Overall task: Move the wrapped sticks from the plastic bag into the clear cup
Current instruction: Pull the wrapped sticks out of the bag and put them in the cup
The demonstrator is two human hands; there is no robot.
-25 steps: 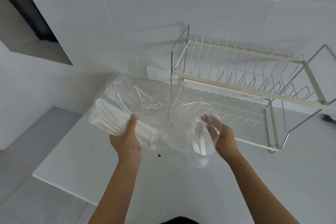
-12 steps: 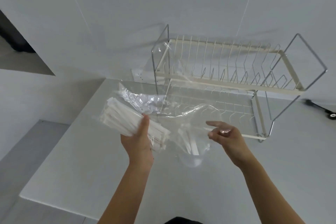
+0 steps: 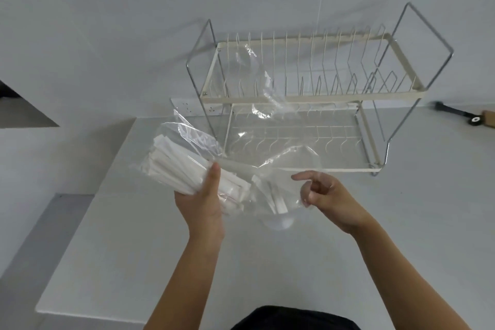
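My left hand (image 3: 203,201) grips a bundle of white wrapped sticks (image 3: 176,166) through the clear plastic bag (image 3: 241,153), held above the counter at centre left. The bag's loose open end billows up and right, in front of the dish rack. The clear cup (image 3: 278,211) stands on the counter between my hands, under the bag's mouth, with a few white sticks inside it. My right hand (image 3: 324,195) is beside the cup's right side, its fingers curled around the bag's clear film at the edge.
A two-tier wire dish rack (image 3: 316,94) stands behind the cup against the tiled wall. A white wall socket strip (image 3: 187,107) sits to its left. A black tool (image 3: 455,115) lies at the far right. The counter's edge (image 3: 80,222) runs down the left.
The view has swung left and closer. My right hand's fingers have curled in onto the bag's film. The bag's loose end has billowed higher before the rack. My left hand keeps its hold.
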